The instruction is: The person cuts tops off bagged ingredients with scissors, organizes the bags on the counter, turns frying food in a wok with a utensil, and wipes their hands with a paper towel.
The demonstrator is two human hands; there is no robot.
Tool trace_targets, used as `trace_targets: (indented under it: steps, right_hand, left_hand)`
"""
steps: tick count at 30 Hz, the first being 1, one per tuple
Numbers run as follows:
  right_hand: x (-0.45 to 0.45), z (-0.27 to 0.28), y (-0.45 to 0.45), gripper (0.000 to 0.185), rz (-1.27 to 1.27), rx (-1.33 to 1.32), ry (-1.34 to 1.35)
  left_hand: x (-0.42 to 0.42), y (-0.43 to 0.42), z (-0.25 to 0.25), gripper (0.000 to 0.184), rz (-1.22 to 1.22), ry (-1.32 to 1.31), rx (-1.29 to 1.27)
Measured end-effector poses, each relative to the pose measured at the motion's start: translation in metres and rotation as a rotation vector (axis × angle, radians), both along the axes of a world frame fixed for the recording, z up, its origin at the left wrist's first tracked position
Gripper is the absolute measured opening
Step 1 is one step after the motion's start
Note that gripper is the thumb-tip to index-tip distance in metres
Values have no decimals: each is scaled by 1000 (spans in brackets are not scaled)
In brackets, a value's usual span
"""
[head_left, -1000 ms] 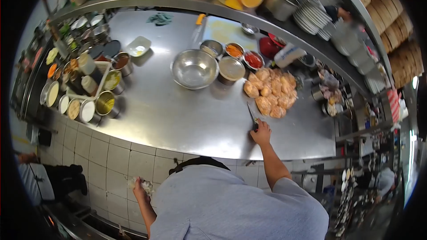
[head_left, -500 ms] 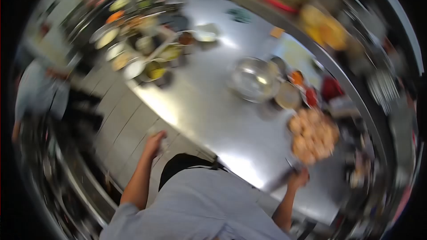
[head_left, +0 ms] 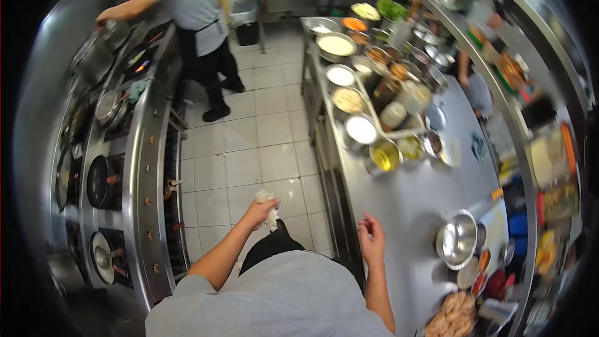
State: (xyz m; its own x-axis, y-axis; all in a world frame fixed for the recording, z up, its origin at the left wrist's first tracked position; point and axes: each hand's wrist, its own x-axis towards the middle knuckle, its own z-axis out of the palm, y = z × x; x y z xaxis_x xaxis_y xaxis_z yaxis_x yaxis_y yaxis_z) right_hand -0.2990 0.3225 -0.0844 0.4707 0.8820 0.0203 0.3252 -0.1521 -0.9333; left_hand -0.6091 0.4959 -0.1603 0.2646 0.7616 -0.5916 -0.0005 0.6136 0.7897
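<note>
My left hand (head_left: 254,214) is closed around a crumpled white cloth or paper wad (head_left: 266,202), held in front of my body above the floor tiles. Loosely bent and with nothing in its fingers, my right hand (head_left: 372,240) hovers over the near edge of the steel counter (head_left: 405,212). A steel mixing bowl (head_left: 458,240) stands on the counter to its right. Below that bowl lies a pile of pale orange raw meat pieces (head_left: 454,317), probably chicken, cut off by the view's lower part.
Bowls and pots of ingredients, including a yellow liquid (head_left: 385,156), crowd the counter's far end. To the left runs a stove line (head_left: 134,212) with pans (head_left: 102,181). A co-worker (head_left: 196,19) stands at its far end, reaching toward a large pot (head_left: 93,59).
My view has swung left toward the aisle and stove. My right hand has left a blurred, knife-like object by the meat and is now free. The left hand still grips the white wad.
</note>
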Motion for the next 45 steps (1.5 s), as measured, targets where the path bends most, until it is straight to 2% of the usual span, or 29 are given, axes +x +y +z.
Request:
trace_targets:
  steps: [4,7,10,13,14,15,17,21,23,25,28,31,35,36,37,40,41,45]
  right_hand:
    - [-82,3,120,32,363,-28,156]
    - [-124,-7,174,28,589,-224,161]
    - [-147,-56,237,28,778,-334,279]
    - [-152,-97,288,29,847,-470,399]
    - [-157,-103,305,29,887,-505,360]
    - [-158,-125,324,30,919,-550,413]
    - [-167,-142,360,30,970,-652,354]
    - [-177,-159,428,28,1169,-675,243]
    - [-178,-153,461,28,1231,-679,251]
    - [-178,-146,491,28,1221,-762,226]
    - [-166,-151,542,28,1164,-841,206]
    - [-149,-161,574,27,1063,-837,303]
    - [-134,-181,586,23,997,-876,372]
    - [-131,-193,586,22,1012,-894,404]
    - [-129,-201,580,20,1024,-915,437]
    - [-139,-217,560,44,1008,-972,347]
    - [-142,-223,555,57,976,-1032,371]
    - [-173,-224,540,63,1050,-1078,345]
  left_hand:
    - [-88,54,21,23,221,30,55]
    - [-151,69,35,23,461,44,100]
    - [-202,54,27,24,699,-34,100]
    - [-206,23,5,26,815,8,61]
    - [-205,14,-2,26,836,38,64]
    - [-204,6,0,27,880,62,50]
    - [-192,-1,16,29,990,79,51]
    - [-181,10,6,29,1151,92,-42]
    - [-169,31,17,27,1183,102,98]
    - [-160,58,29,25,1208,129,166]
    - [-138,88,34,23,1228,78,138]
    - [-126,93,37,23,1216,63,98]
    - [-123,95,34,27,1195,149,93]
    - [-121,97,55,31,1182,163,10]
    - [-119,98,54,31,1191,168,11]
    - [-119,100,41,32,1223,260,24]
    - [-119,96,36,32,1235,260,15]
    - [-130,74,36,28,1240,194,-12]
